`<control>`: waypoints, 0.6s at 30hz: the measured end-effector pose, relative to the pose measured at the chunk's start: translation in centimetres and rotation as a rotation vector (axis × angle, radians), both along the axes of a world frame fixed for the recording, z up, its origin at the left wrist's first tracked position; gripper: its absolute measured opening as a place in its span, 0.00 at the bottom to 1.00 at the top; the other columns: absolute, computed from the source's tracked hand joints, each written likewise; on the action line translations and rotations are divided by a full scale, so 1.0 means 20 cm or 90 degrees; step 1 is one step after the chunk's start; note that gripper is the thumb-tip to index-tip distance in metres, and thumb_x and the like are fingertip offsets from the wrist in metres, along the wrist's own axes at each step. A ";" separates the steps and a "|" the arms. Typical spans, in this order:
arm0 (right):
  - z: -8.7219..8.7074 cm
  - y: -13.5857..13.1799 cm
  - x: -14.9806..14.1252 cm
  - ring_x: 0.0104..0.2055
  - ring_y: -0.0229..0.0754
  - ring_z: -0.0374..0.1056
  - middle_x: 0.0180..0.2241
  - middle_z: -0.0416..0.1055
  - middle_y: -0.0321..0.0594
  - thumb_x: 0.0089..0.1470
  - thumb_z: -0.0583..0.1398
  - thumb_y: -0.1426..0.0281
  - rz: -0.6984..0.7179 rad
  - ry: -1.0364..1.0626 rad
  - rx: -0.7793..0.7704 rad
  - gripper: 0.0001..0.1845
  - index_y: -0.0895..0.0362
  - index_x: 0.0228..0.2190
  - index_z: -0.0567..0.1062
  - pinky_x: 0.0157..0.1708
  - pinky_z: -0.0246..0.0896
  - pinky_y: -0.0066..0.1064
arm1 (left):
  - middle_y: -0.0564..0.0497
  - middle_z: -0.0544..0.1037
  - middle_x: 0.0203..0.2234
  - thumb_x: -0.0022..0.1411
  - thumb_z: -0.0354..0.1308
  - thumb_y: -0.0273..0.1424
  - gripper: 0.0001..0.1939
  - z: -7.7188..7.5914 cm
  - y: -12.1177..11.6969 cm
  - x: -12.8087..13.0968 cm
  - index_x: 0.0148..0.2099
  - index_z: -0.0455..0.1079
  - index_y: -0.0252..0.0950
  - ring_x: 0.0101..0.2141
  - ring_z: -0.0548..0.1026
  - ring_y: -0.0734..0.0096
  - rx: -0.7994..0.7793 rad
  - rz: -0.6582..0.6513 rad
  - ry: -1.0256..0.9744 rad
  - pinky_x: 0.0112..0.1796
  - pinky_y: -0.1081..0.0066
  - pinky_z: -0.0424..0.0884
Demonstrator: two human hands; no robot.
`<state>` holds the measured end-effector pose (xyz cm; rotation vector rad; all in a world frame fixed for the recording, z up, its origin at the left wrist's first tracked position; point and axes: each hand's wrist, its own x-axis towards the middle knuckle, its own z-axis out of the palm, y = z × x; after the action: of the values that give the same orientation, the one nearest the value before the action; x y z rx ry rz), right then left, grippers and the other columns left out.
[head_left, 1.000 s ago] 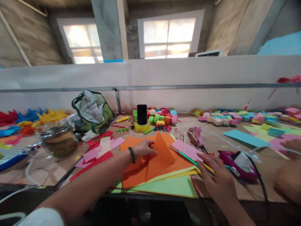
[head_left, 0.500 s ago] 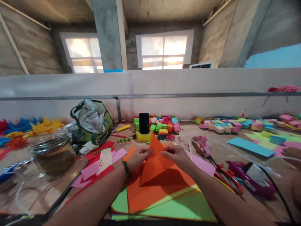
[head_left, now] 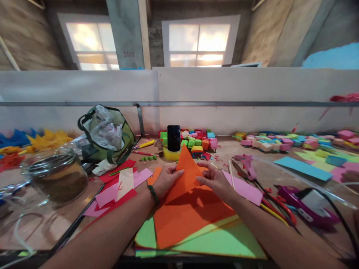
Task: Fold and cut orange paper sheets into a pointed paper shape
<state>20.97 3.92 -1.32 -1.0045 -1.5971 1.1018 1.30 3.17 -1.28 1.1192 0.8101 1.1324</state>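
Observation:
A folded sheet of orange paper (head_left: 183, 168) stands up in a point above a stack of coloured sheets. My left hand (head_left: 167, 181), with a dark beaded bracelet at the wrist, pinches its left side between thumb and fingers. At the paper's right edge is my right hand (head_left: 214, 179), its thumb and forefinger apart. The thumb tip is close to the paper; whether it touches, I cannot tell. Below lie a flat orange sheet (head_left: 179, 228) and light green sheets (head_left: 224, 239).
A phone (head_left: 174, 138) stands in a yellow tape roll (head_left: 171, 155) before small coloured paper blocks (head_left: 193, 142). Left are a glass jar (head_left: 58, 177), a green bag (head_left: 127, 136) and pink paper (head_left: 108, 194). Right are a pink glue gun (head_left: 246, 166), a purple tool (head_left: 305, 211) and a person's hand (head_left: 350, 177).
My right thumb and forefinger have spread apart at the paper's right edge. My left hand still grips the orange paper. The view has tipped down slightly.

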 end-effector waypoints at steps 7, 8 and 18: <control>0.02 0.00 0.01 0.23 0.38 0.66 0.19 0.67 0.29 0.44 0.65 0.62 -0.055 0.007 0.048 0.25 0.58 0.43 0.67 0.26 0.61 0.31 | 0.45 0.78 0.34 0.47 0.67 0.45 0.32 -0.02 0.02 0.01 0.49 0.70 0.30 0.31 0.76 0.66 0.034 0.049 0.032 0.35 0.68 0.72; 0.01 0.00 0.01 0.23 0.38 0.65 0.19 0.66 0.28 0.45 0.64 0.62 -0.068 0.010 0.059 0.25 0.58 0.44 0.67 0.26 0.61 0.31 | 0.44 0.77 0.39 0.47 0.68 0.44 0.35 -0.03 0.02 0.01 0.54 0.66 0.33 0.33 0.76 0.67 0.045 0.064 0.037 0.36 0.68 0.71; 0.03 -0.05 -0.01 0.20 0.35 0.53 0.17 0.54 0.24 0.50 0.62 0.61 -0.155 -0.025 0.222 0.25 0.57 0.48 0.65 0.23 0.51 0.29 | 0.38 0.66 0.53 0.50 0.67 0.39 0.49 -0.05 -0.04 0.07 0.67 0.46 0.37 0.50 0.68 0.56 0.226 0.003 0.305 0.51 0.58 0.65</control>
<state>20.76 2.94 -0.69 -0.9568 -1.5808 0.6156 2.77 2.30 -2.27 1.7260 0.9994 1.0486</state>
